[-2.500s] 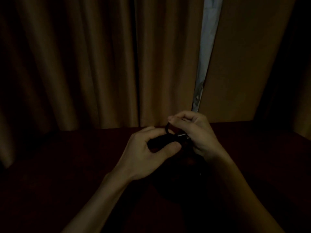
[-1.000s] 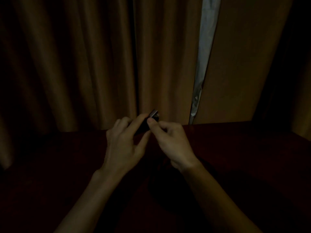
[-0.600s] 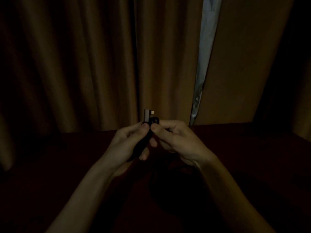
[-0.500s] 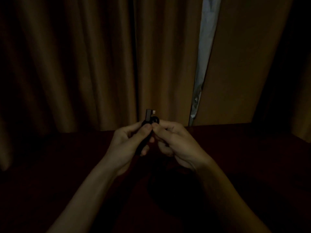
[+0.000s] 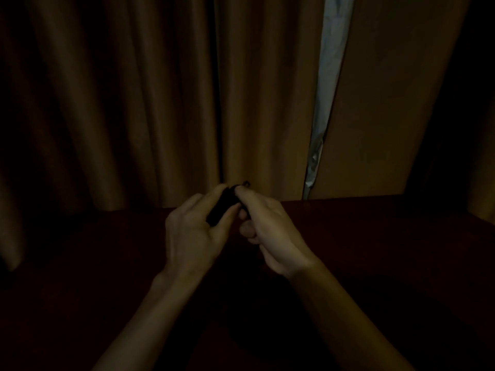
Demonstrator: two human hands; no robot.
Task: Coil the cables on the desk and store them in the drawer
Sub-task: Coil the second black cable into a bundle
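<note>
Our left hand (image 5: 194, 234) and right hand (image 5: 270, 231) both pinch the black cable bundle (image 5: 221, 208) above the table (image 5: 375, 236). It looks light and bendy, so we should grip its middle.

left hand (image 5: 195, 231) has rolled palm-down; cable (image 5: 222, 207) plug now nearly hidden.

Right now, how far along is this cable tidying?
Partly done: one black cable looks gathered into a small bundle, held above the desk. In hand: the left hand grips the bundle while the right hand pinches its top end, apparently finishing the coil. Left: storing it; no drawer is in view, and it is too dark to tell whether other cables lie on the desk.
</note>
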